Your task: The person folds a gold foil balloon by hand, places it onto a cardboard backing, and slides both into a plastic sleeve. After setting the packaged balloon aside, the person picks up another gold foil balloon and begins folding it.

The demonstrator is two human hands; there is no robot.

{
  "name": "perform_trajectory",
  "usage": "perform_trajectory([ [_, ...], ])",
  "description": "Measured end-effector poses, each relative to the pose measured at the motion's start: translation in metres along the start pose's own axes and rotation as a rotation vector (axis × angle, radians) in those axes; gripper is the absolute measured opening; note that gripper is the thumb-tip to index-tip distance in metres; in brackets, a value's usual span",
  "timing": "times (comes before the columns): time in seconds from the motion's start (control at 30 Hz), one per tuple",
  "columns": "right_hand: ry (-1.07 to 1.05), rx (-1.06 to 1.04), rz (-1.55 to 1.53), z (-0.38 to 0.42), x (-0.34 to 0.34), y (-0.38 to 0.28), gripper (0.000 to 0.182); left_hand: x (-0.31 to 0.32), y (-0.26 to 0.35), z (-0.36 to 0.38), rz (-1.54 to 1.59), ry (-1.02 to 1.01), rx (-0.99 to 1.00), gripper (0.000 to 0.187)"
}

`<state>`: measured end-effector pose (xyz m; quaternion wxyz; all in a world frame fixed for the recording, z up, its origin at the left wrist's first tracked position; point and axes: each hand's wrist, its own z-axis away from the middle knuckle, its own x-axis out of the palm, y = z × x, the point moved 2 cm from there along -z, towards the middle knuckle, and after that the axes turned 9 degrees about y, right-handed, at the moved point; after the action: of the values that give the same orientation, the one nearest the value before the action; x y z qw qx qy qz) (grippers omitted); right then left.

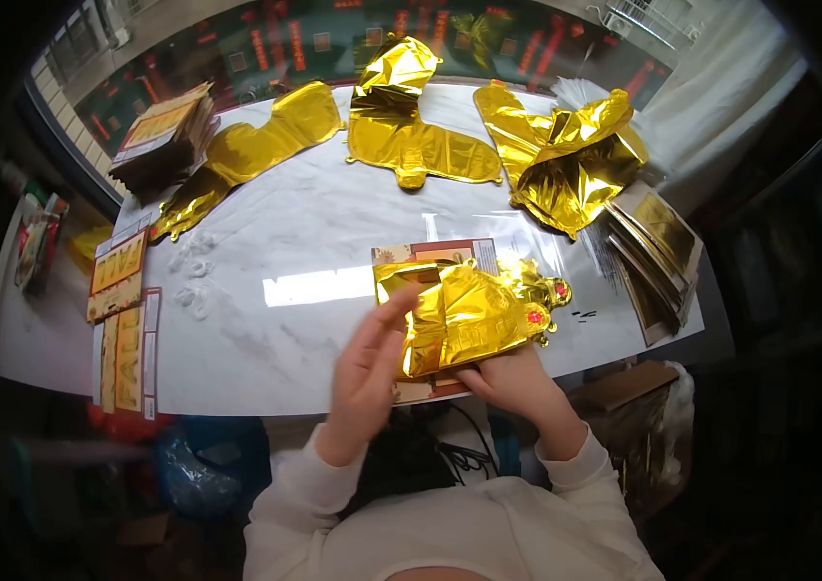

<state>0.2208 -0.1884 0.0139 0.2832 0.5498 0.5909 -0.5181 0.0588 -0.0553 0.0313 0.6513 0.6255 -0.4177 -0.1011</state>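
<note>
A folded gold foil balloon [483,310] with red round spots at its right end lies on a printed card [420,252] near the table's front. My left hand [372,363] is at the balloon's left end, fingers stretched out and reaching over the foil. At the lower edge of the foil is my right hand [512,378], its thumb showing and its other fingers hidden under the balloon. Whether those fingers grip the foil cannot be seen.
Flat gold foil balloons [275,136] lie along the back of the white marbled table [304,232]. Printed cards [120,281] and a card stack [164,136] are at the left. More packets [658,252] stand at the right. Small clear rings [196,271] lie left of centre.
</note>
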Motion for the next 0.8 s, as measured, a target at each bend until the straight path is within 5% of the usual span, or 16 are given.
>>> perform_trajectory([
  [0.07,0.003,0.000,-0.019,0.003,0.003,0.002,0.039,-0.022,0.021,-0.012,-0.793,-0.077,0.300,0.052],
  [0.1,-0.012,0.000,-0.003,0.004,0.005,0.003,0.039,-0.023,0.019,-0.016,-0.795,-0.082,0.297,0.052],
  [0.17,-0.027,0.002,0.012,0.005,0.006,0.003,0.039,-0.025,0.008,-0.020,-1.419,-0.143,0.408,0.058],
  [0.8,-0.031,0.013,-0.063,-0.001,-0.006,-0.004,0.034,-0.002,-0.026,-0.025,-1.572,-0.180,0.447,0.074],
])
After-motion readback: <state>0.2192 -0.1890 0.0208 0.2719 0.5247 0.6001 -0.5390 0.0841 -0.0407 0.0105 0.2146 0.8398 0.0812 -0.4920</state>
